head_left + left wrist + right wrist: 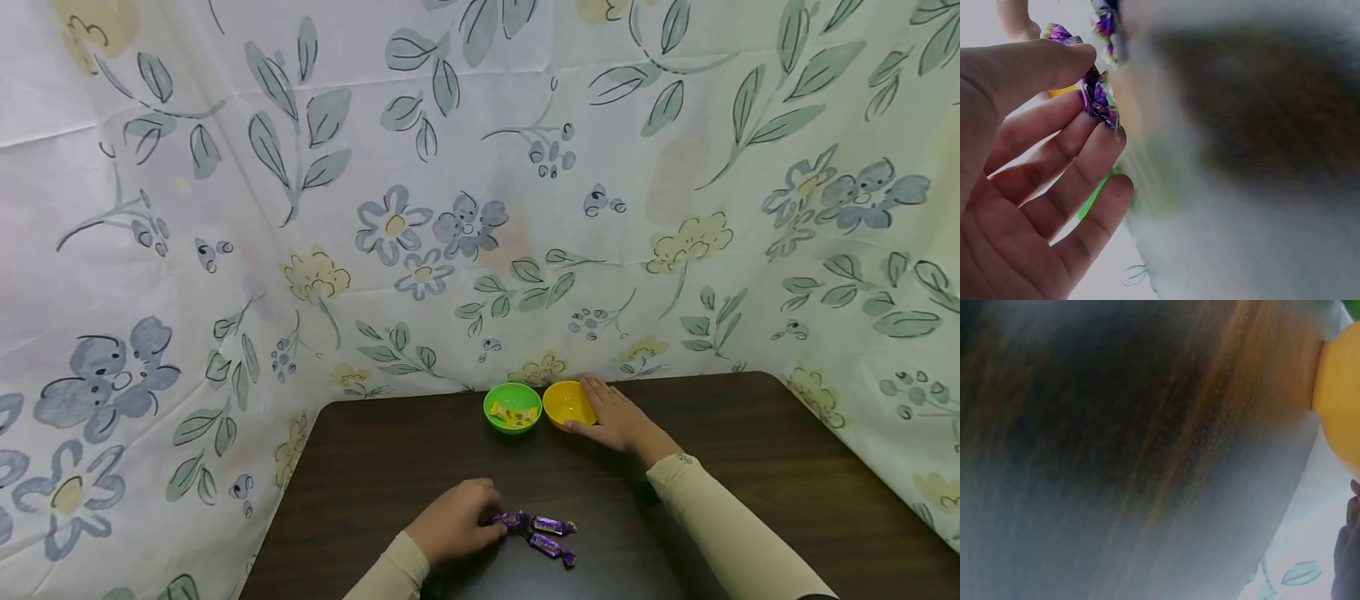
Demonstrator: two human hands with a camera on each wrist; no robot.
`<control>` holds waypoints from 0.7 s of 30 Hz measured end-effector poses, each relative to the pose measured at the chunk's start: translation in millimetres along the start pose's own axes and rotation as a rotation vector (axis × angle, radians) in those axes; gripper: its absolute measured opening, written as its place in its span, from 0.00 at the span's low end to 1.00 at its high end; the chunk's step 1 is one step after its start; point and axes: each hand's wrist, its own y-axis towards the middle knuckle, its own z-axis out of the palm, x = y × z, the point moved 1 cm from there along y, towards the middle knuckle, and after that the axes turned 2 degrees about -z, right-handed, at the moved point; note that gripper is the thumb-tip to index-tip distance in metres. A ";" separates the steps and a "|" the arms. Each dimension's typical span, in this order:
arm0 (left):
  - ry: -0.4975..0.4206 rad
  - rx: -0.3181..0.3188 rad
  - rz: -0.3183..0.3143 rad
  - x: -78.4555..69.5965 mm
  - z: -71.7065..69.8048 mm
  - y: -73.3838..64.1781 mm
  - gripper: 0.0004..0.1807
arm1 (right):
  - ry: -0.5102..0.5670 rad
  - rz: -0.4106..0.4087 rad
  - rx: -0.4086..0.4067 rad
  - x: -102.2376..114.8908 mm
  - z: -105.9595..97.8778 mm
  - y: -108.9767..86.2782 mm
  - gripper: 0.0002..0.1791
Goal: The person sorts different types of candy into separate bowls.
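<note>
Head view: left hand (459, 521) pinches purple-wrapped candy (509, 520) between thumb and fingers, two more purple candies (546, 545) just beside on table (390, 454). Wrapper lettering too small to read. Right hand (621, 419), fingers straight, thumb spread, touches yellow bowl (566, 402). Green bowl (512, 392) alongside holds yellow-wrapped pieces (515, 415). Tabletop dark, wood-grained; white floral cloth (465, 167) behind and at sides.

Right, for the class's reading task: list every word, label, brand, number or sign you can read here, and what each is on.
Nothing can be read in any view.
Purple wrapped sweets: printed markings, too small; crumpled foil in the left wrist view.
Yellow wrapped sweets in the green bowl: dark markings, too small.
Right sleeve cuff: a small mark; I cannot tell whether it is lettering.
</note>
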 end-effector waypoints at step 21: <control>-0.081 -0.104 -0.047 3.4 -19.5 50.4 0.07 | -0.009 -0.002 0.002 -2.3 -0.1 -0.2 0.60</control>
